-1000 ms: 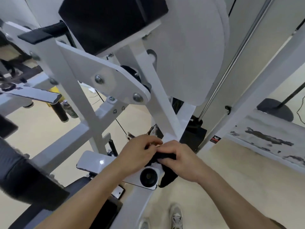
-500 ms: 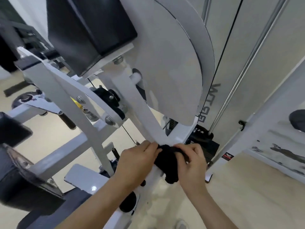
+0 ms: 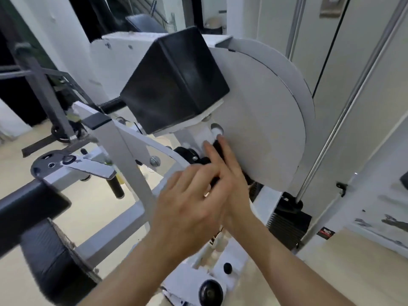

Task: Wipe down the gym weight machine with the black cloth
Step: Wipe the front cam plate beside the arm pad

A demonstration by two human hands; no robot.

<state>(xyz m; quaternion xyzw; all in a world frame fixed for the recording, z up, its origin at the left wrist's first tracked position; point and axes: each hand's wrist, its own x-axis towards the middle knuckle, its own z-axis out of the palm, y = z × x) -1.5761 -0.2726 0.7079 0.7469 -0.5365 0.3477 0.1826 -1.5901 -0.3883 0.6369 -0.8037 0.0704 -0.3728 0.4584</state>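
Head view: black cloth (image 3: 217, 149) apparently pressed between hands (image 3: 212, 191).

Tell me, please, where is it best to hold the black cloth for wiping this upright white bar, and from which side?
Probably hold the black cloth where it wraps the white bar, one hand from each side. The bar is narrow and slanted, squeezed beside the big round plate, so the right hand must slide in flat, while the left hand has more room.
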